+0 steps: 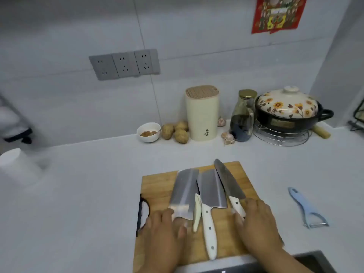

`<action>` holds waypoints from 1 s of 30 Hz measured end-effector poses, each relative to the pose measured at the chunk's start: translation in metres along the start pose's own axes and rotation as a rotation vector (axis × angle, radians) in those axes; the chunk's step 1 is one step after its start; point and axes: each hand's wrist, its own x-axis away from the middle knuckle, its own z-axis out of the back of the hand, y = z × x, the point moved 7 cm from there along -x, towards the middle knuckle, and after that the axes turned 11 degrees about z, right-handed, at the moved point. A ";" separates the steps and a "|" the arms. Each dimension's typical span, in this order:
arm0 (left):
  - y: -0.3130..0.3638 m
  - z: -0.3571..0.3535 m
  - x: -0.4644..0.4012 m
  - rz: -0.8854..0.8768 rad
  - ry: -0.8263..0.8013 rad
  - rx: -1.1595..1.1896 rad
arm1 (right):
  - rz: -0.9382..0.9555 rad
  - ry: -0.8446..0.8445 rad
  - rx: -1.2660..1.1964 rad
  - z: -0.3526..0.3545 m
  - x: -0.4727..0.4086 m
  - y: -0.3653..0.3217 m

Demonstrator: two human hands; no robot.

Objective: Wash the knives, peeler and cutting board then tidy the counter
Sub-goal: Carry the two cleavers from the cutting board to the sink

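Four knives lie side by side on the wooden cutting board (157, 186) in the head view: a broad cleaver (184, 192), a small cream-handled paring knife (197, 211), a second cleaver (211, 192) with a white riveted handle, and a pointed chef's knife (228, 180). The left hand (163, 231) rests over the first cleaver's handle, fingers loosely curved; the right hand (258, 221) covers the chef's knife handle; whether either grips, I cannot tell. A pale blue peeler (307, 208) lies on the white counter (88, 194), well apart to the right.
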 end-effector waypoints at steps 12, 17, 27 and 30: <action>0.040 -0.033 -0.011 -0.089 -0.080 -0.267 | 0.161 -0.300 -0.116 -0.041 0.003 -0.062; 0.027 -0.018 -0.019 -0.035 -0.078 -0.140 | 0.031 -0.420 -0.182 -0.046 -0.001 -0.064; -0.012 0.006 -0.021 0.048 0.053 -0.025 | -0.112 -0.397 -0.170 -0.048 -0.008 -0.073; -0.014 0.004 -0.021 0.070 0.045 -0.012 | -0.092 -0.454 -0.105 -0.050 -0.007 -0.076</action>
